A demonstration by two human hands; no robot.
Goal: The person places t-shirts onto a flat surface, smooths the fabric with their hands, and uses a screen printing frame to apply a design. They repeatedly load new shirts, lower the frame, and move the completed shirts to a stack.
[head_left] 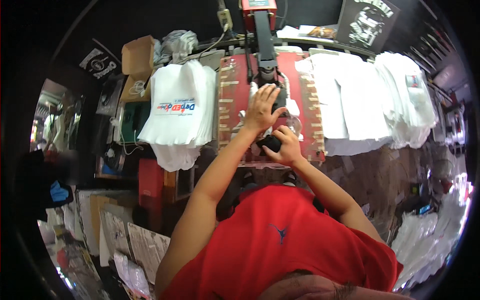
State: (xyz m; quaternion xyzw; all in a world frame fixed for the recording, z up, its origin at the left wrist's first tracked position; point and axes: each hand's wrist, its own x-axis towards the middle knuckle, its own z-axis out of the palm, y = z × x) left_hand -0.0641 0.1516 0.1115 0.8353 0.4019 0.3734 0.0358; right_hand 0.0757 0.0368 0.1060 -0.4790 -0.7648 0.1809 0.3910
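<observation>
A heat press stands in front of me, its wide red plate [234, 107] edged with strips of tan tape. A dark metal arm [263, 40] runs down to it from a red housing at the back. My left hand [262, 109] lies on the middle of the press with its fingers stretched forward, hiding part of the mechanism. Nearer to me and a little to the right, my right hand [286, 145] is closed round a black handle [270, 143]. White parts show beside both hands. What lies under the plate is hidden.
Left of the press lies a stack of white bags [172, 112] with a red and blue print. More white bags or sheets [350, 95] are piled on the right. An opened cardboard box [137, 62] with a white cable stands at the back left.
</observation>
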